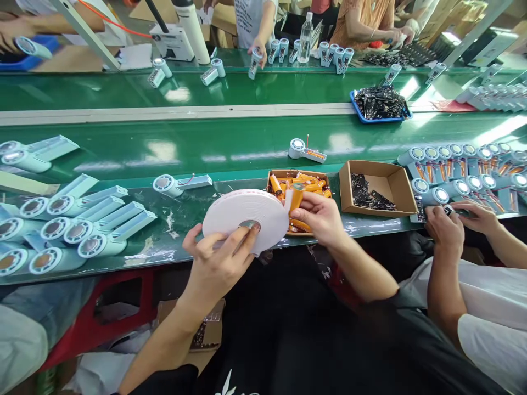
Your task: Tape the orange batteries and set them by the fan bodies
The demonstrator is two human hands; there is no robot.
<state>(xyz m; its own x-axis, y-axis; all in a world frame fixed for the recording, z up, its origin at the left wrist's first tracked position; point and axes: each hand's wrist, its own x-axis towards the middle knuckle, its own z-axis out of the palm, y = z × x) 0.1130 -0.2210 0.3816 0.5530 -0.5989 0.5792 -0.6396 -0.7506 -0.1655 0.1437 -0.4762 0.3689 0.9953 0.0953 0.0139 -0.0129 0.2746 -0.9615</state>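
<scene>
My left hand (224, 255) grips a wide roll of white tape (230, 211), with fingertips at its centre hole. In my right hand (323, 219) is an orange cylindrical battery (296, 198), held at the roll's right edge. A short white strip end stands between the roll and the battery, touching or very near both. Just behind my right hand sits a cardboard box of orange batteries (302, 180), partly covered by the hand and roll. Beyond it on the green belt lies a light blue fan housing (297, 148) with an orange battery in its handle.
Several light blue fan housings (94, 244) lie at the left; more (457, 189) fill the right. A cardboard box (376, 206) holds black circuit boards. A blue tray (381, 118) of boards is on the belt. A co-worker's hands (447, 227) work close by at right; others sit opposite.
</scene>
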